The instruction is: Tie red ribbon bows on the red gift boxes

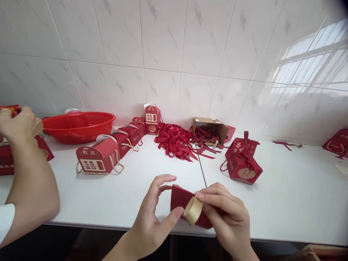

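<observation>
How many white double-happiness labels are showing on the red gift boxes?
2: a front label on the rope-handled gift box, and a rear label on the upright gift box by the tiled wall. More may be hidden on the boxes between.

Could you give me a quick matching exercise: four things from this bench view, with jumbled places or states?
Things:
1. Plastic basin
2. Ribbon pile
3. Cardboard box
4. Tan strip

Places or states:
A. At the right hand's fingertips
B. Open, with dark-red strips spilling out
C. Bright red and wide-rimmed
D. Heaped beside the upright gift box

Pairs: 1-C, 2-D, 3-B, 4-A
</observation>
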`<state>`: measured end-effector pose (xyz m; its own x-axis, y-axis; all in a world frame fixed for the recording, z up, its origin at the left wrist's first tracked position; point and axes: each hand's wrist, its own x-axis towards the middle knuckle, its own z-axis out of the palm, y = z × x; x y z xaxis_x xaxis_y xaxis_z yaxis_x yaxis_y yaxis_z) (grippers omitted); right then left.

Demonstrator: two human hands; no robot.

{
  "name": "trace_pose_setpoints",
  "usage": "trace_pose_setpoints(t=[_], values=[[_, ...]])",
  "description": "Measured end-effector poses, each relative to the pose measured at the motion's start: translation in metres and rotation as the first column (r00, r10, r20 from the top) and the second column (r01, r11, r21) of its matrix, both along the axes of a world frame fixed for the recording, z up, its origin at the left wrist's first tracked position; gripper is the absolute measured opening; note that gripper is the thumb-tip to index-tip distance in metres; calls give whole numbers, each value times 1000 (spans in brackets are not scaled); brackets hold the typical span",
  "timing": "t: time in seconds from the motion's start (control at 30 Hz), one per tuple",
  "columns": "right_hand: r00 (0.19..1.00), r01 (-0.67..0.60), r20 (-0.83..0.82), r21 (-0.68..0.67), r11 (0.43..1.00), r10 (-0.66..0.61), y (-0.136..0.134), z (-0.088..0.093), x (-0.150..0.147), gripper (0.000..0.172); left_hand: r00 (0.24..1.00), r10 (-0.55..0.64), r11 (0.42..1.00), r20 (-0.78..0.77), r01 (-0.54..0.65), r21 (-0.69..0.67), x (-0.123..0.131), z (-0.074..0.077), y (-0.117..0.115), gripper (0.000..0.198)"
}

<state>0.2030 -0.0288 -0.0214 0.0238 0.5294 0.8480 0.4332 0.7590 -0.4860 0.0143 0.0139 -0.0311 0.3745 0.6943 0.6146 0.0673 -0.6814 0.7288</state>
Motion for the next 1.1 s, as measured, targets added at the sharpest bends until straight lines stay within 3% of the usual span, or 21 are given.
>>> trace_pose_setpoints(t=[0.13, 0.2, 0.3, 0.37, 0.43, 0.5, 0.53, 0.57, 0.6, 0.63, 0.7, 0.77, 0.87, 1.0, 1.1], values=[[965, 232, -97, -132, 964, -245, 12, -5, 20, 16, 966, 68, 986, -250, -104, -133, 0, -16, 11, 48], [928, 328, -117, -190, 925, -353, 16, -15, 26, 37, 929, 91, 978, -360, -152, -146, -2, -29, 19, 50], [936, 274, -143, -282, 920, -322, 12, -43, 30, 80, 866, 141, 978, -480, -196, -67, -6, -52, 30, 52], [954, 168, -170, -388, 906, -249, 7, -64, 35, 80, 818, 171, 979, -549, -202, 4, -9, -65, 36, 53], [956, 152, -144, -504, 850, -257, 7, -76, 50, 65, 775, 178, 981, -606, -185, 51, -11, -72, 38, 51], [930, 266, -40, -614, 743, -366, 18, -76, 77, 58, 750, 173, 984, -638, -162, 76, -12, -75, 38, 47], [904, 337, 27, -661, 671, -427, 28, -72, 95, 63, 744, 179, 983, -644, -158, 91, -13, -75, 38, 46], [837, 457, 124, -693, 558, -532, 40, -66, 115, 70, 741, 189, 982, -645, -157, 107, -13, -76, 38, 45], [693, 609, 244, -702, 369, -678, 54, -60, 135, 75, 740, 200, 980, -642, -159, 122, -13, -76, 38, 45], [597, 665, 296, -703, 253, -746, 68, -56, 154, 81, 741, 212, 977, -638, -163, 135, -14, -76, 38, 45], [440, 724, 379, -687, 71, -814, 93, -53, 185, 101, 742, 227, 974, -631, -172, 149, -14, -77, 39, 45], [342, 742, 466, -667, -70, -816, 108, -60, 204, 107, 742, 234, 972, -628, -179, 151, -13, -79, 40, 45], [319, 767, 572, -624, -148, -756, 113, -78, 213, 89, 746, 240, 971, -621, -186, 152, -12, -80, 41, 45], [350, 807, 666, -571, -148, -659, 106, -92, 214, 59, 730, 227, 973, -645, -193, 125, -12, -82, 41, 44], [368, 829, 703, -545, -128, -608, 100, -94, 212, 50, 687, 254, 966, -681, -209, 149, -9, -80, 42, 49]])
